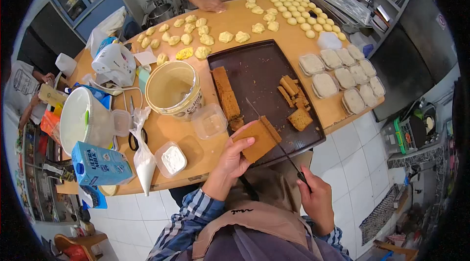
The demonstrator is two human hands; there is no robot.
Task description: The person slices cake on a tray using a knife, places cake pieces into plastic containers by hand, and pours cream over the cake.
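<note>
My left hand (235, 158) is closed on a flat slab of brown cake (255, 144), its thumb on top, held over the near edge of a dark baking tray (259, 60). My right hand (317, 195) grips the black handle of a long knife (290, 160). The blade runs under or through the slab's right side, where a narrow strip (270, 129) lies along the edge; whether it is cut fully through I cannot tell. On the tray lie a long cake bar (225, 93) at left and several cake offcuts (292, 92) at right, beside a thicker chunk (300, 119).
Left of the tray stand a tub (172, 87), a plastic container (209, 120), a cream-filled container (172, 159), a piping bag (144, 168) and a milk carton (100, 164). Lidded boxes (325, 84) sit at right. Dough pieces (226, 36) lie behind, near another person's hand (211, 4).
</note>
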